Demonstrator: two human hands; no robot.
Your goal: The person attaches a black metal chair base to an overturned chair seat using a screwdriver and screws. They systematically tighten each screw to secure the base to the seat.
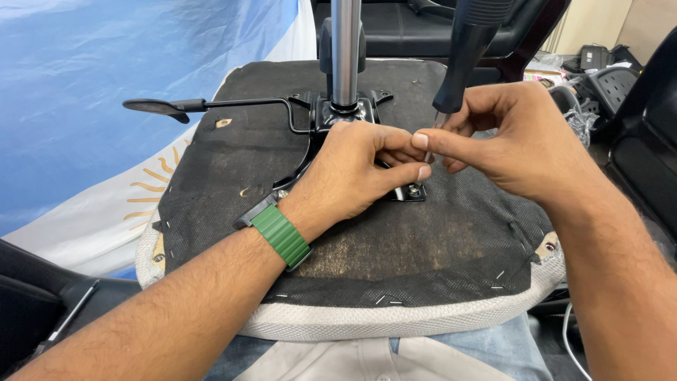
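Lever: a black paddle-ended lever (156,106) sticks out to the far left of the seat, clear of both hands; a sleeve or forearm swung that way could catch it.

Seat underside: an upturned chair seat (451,247) rests on the person's lap rather than on a surface, black fabric stapled over a pale padded edge. Because it is only propped there, I judge that a hard push could make it tip or slide.

Left hand: the left hand (352,173), with a green watch strap (281,236) at the wrist, is curled over the black metal mechanism plate (331,116) at the seat's middle, fingertips pinching close to the bolt. It seems to steady something small; what it grips I cannot tell.

Gas column: a chrome column (345,49) rises from the plate at the far side, just beyond the knuckles.

Bolt: a small bolt head (415,190) sits in the plate's near right corner, right under both sets of fingertips. If the tool tip skips off it, the fingers next to it would likely be struck.

Right hand: the right hand (522,144) pinches the thin shaft of a screwdriver (462,56) low down, its black handle leaning away to the far right. Held so near the tip, the heavy handle could topple sideways and pull the tip off the bolt.
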